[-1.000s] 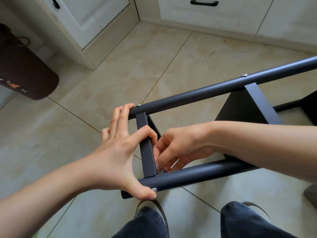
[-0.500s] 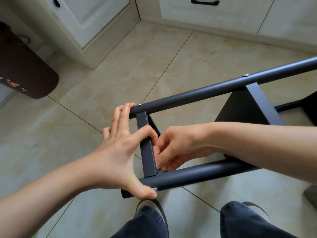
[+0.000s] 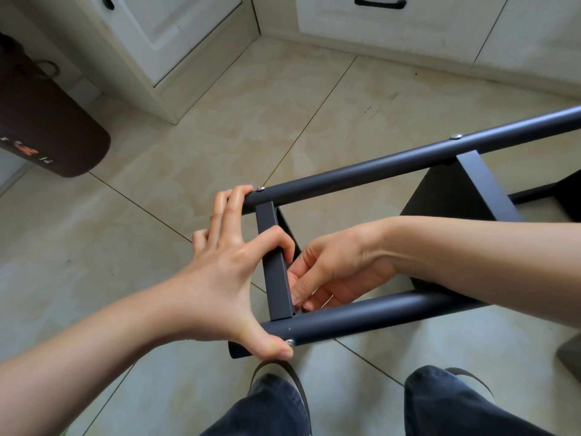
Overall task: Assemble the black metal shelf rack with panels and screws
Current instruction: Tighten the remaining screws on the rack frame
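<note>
A stiff, smooth black metal tube-and-panel shelf rack, likely light, is braced across its tubes by the spread left hand, while something unseen is pinched behind the panel edge by the right hand.

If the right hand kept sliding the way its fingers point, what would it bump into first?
Most likely the black panel edge. The right hand reaches between the two tubes with its fingertips pointing at that edge's inner side, seemingly touching it already. Just past it is the left hand. Depth is hard to judge.
</note>
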The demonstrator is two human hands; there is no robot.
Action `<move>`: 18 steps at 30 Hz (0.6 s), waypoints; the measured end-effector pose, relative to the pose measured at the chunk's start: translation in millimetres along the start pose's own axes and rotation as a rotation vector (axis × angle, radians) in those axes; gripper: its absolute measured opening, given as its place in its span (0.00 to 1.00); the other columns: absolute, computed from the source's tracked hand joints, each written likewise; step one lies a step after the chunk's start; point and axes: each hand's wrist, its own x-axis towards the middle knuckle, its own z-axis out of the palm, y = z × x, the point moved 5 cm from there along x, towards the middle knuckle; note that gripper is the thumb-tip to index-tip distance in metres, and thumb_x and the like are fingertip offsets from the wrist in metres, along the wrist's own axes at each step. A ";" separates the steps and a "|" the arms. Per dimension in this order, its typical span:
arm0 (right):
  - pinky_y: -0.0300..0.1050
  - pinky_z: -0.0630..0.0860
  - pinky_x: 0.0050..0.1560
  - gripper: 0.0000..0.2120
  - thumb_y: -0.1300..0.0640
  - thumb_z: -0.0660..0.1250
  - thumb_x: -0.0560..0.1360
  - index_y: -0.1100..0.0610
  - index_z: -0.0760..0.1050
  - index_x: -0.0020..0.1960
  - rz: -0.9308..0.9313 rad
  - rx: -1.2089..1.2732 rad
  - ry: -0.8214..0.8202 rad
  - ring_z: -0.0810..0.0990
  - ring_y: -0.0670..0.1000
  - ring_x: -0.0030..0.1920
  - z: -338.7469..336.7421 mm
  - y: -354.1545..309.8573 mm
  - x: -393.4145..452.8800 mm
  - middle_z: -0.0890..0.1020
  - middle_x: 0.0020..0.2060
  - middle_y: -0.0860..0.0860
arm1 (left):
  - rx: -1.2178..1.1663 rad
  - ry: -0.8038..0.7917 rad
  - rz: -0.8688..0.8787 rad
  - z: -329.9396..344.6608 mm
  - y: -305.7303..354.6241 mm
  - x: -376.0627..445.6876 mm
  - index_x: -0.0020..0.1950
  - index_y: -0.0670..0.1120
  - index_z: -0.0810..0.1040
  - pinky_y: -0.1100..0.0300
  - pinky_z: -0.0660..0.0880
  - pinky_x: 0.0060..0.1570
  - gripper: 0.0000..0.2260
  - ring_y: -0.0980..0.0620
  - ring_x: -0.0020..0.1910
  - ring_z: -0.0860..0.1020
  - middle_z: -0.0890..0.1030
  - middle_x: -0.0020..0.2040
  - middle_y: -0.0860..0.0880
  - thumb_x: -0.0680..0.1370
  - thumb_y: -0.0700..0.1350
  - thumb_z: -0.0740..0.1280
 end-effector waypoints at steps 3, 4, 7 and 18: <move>0.36 0.79 0.40 0.08 0.67 0.62 0.79 0.61 0.76 0.43 0.035 0.045 -0.007 0.78 0.45 0.33 -0.8 1.1 1.3 0.77 0.38 0.55 | -0.005 -0.009 -0.004 0.3 -0.4 0.0 0.53 0.68 0.61 0.48 0.46 0.65 0.38 0.54 0.73 0.23 0.32 0.75 0.58 0.46 0.71 0.70; 0.37 0.79 0.40 0.08 0.67 0.62 0.79 0.61 0.77 0.43 0.045 0.061 0.002 0.78 0.45 0.33 -1.0 1.7 2.2 0.78 0.37 0.55 | -0.008 -0.011 -0.006 0.3 -0.4 -0.1 0.53 0.67 0.61 0.48 0.46 0.65 0.38 0.54 0.73 0.23 0.32 0.75 0.58 0.46 0.71 0.70; 0.38 0.79 0.42 0.09 0.67 0.62 0.79 0.61 0.76 0.42 0.060 0.081 0.009 0.79 0.46 0.33 0.1 3.6 3.9 0.78 0.36 0.55 | -0.008 -0.007 -0.005 0.2 0.1 0.2 0.54 0.67 0.62 0.48 0.46 0.65 0.39 0.54 0.74 0.24 0.32 0.75 0.56 0.46 0.70 0.71; 0.39 0.79 0.39 0.11 0.62 0.62 0.81 0.61 0.76 0.40 0.090 -0.052 -0.017 0.79 0.47 0.34 3.4 3.7 -0.9 0.78 0.35 0.53 | 0.091 0.016 -0.019 1.4 -5.4 2.2 0.72 0.70 0.25 0.48 0.44 0.70 0.69 0.51 0.74 0.22 0.26 0.75 0.56 0.45 0.75 0.69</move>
